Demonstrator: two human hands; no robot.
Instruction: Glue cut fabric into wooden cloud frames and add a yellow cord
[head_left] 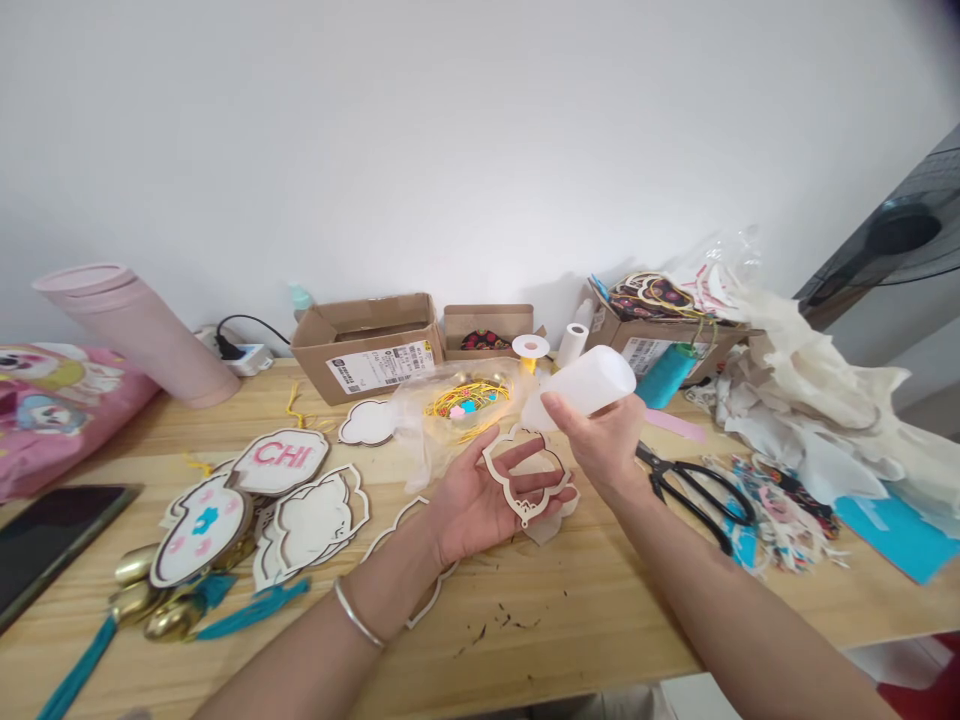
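My left hand (469, 500) lies palm up over the wooden table (600, 600), fingers spread, with a thin wooden cloud-shaped frame (525, 480) resting across its fingers. My right hand (600, 445) is closed round a white squeeze bottle (581, 388), tilted with its tip pointing down to the left at the frame's top edge. Another cut-out frame (401, 525) lies on the table under my left wrist.
Black scissors (694, 490) lie right of my right hand. Cloud-shaped wooden plaques (281, 460) and teal tassels (247, 605) sit at left, with a dark phone (45, 540). Cardboard boxes (367, 345), a plastic bag of coloured bits (461, 400) and paper scraps (810, 420) line the back and right.
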